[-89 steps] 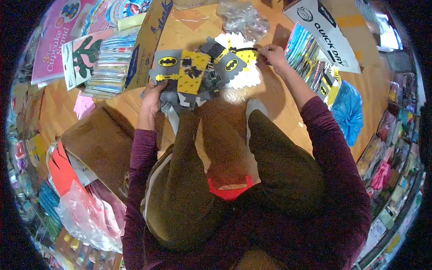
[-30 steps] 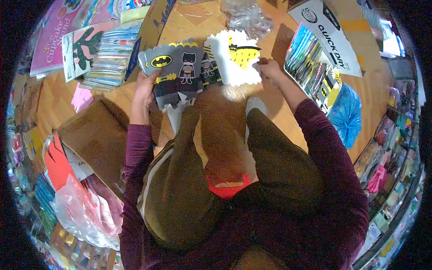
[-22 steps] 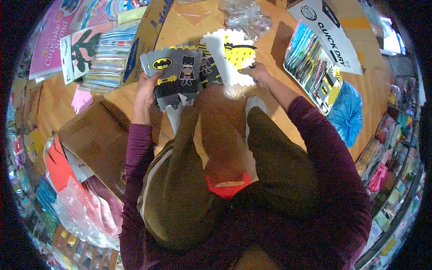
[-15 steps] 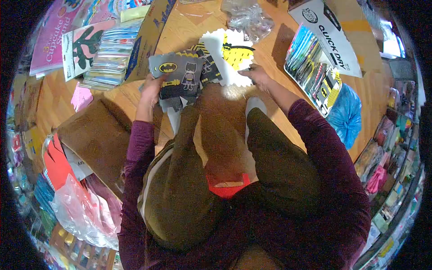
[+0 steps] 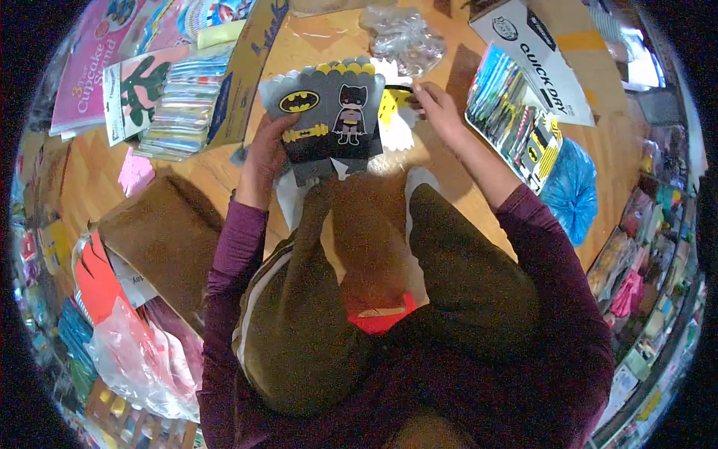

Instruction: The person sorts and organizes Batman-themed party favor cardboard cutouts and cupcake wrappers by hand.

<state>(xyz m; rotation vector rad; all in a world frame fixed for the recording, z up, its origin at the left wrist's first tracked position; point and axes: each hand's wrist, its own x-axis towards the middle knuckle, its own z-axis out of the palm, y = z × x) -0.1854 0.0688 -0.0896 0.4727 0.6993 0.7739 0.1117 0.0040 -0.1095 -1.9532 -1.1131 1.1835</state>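
Several grey and black Batman cartons [image 5: 321, 120], flat with scalloped tops, are gripped by my left hand [image 5: 271, 150] at their left edge. A small caped figure and a yellow-and-black bat emblem show on the front one. Behind them on the right is a white and yellow scalloped piece [image 5: 399, 120], partly hidden by the cartons. My right hand [image 5: 437, 112] is at that piece's upper right edge, thumb and fingers bent close to it; whether they pinch it is unclear.
Boxes of packaged items stand left [image 5: 196, 97] and right [image 5: 516, 112]. A blue plastic bag [image 5: 572, 194] is beside the right box. Clear plastic [image 5: 404, 37] lies at the top. A brown box [image 5: 161, 232] and a red sheet [image 5: 108, 277] are at the left.
The grey cartons in my left hand have moved right and nearer the camera, now covering much of the white and yellow piece. My right hand has moved slightly up and right.
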